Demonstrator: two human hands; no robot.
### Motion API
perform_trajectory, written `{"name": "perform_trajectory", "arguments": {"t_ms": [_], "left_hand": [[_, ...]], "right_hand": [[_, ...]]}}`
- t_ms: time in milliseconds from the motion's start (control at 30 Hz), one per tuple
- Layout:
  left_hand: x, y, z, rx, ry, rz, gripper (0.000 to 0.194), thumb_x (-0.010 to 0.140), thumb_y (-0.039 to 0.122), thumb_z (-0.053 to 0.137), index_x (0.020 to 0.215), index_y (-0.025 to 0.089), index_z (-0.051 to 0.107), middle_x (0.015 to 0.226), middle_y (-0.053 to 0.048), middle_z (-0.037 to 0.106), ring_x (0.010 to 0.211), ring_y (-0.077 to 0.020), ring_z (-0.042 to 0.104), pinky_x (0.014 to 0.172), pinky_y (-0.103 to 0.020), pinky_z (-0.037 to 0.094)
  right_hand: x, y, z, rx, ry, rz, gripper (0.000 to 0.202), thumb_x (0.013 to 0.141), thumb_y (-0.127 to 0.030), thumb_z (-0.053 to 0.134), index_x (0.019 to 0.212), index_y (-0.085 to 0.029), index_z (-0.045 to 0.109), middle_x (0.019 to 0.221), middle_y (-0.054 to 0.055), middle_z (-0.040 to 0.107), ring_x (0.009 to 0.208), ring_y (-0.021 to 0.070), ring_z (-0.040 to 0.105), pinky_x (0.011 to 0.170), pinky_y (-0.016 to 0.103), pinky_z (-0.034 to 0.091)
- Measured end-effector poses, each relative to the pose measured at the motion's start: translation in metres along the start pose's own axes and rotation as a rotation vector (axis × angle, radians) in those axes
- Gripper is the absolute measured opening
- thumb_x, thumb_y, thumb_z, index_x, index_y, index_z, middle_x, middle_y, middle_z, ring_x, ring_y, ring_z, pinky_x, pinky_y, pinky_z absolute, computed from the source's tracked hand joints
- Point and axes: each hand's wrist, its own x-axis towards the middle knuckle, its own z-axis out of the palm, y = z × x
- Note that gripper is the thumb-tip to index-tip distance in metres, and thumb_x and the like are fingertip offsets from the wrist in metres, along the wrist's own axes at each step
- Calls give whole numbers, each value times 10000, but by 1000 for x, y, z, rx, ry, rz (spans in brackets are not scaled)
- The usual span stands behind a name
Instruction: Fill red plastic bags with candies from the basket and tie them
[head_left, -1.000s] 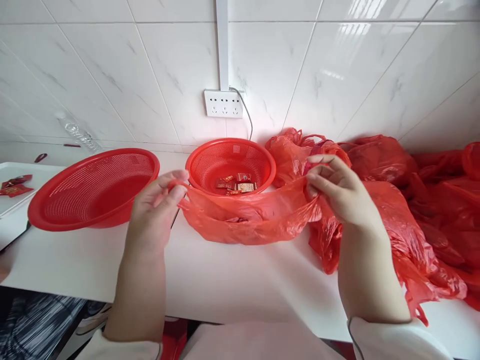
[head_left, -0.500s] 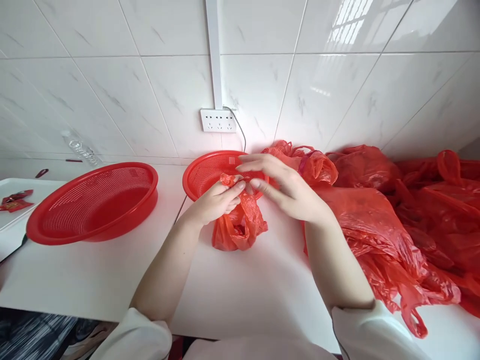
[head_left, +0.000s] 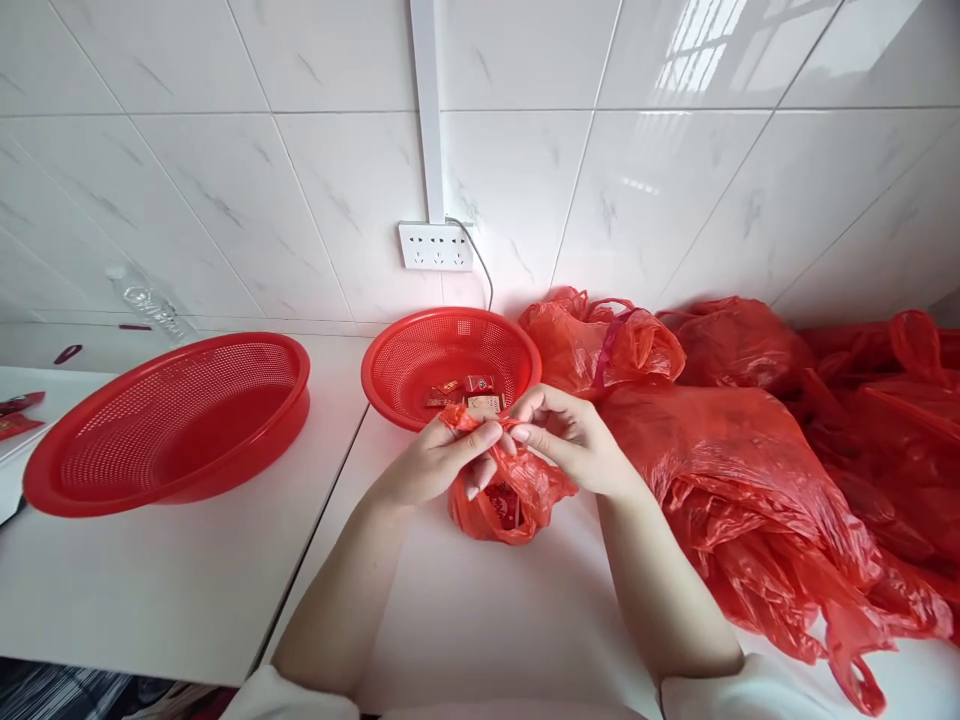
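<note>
A small red plastic bag [head_left: 514,495] hangs or rests at the middle of the white table, with dark red packets showing inside it. My left hand [head_left: 446,455] pinches the bag's top from the left. From the right, my right hand [head_left: 566,435] closes thumb and fingers on the same gathered top, the fingertips of both hands nearly touching. Just behind the hands stands a round red basket [head_left: 397,360] holding several small wrapped packets [head_left: 480,384].
A larger red basket [head_left: 191,480] stands at the left, beside a white tray [head_left: 15,440] with red packets. Filled red bags [head_left: 720,450] cover the right side. A clear bottle [head_left: 154,308] and a socket strip [head_left: 435,247] are at the back.
My right hand has come down and closed on the bag's top. Both hands and the bag sit lower and slightly right, and packets in the middle basket now show.
</note>
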Motion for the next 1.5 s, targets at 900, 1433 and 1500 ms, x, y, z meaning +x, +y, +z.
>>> {"name": "perform_trajectory", "arguments": {"t_ms": [900, 1433, 1500], "left_hand": [[-7, 3, -1, 970, 398, 627, 140, 824, 113, 626, 904, 223, 655, 869, -23, 578, 759, -122, 584, 662, -227, 486], [2, 4, -7, 200, 35, 218, 344, 965, 381, 427, 960, 193, 716, 907, -84, 648, 911, -202, 596, 862, -358, 448], [4, 4, -3, 150, 41, 189, 354, 963, 408, 420, 927, 189, 695, 862, -82, 655, 885, -210, 606, 822, -363, 460]], "right_hand": [[11, 19, 10, 197, -37, 151, 164, 855, -326, 657, 964, -205, 643, 832, 9, 605, 605, 89, 511, 441, 191, 352], [10, 22, 10, 655, 90, 235, 252, 765, -265, 740, 893, -211, 529, 740, -36, 605, 502, 52, 532, 413, 139, 437], [9, 21, 10, 572, 102, 207, 207, 798, -271, 716, 895, -206, 544, 705, -40, 598, 463, 52, 526, 402, 151, 427]]}}
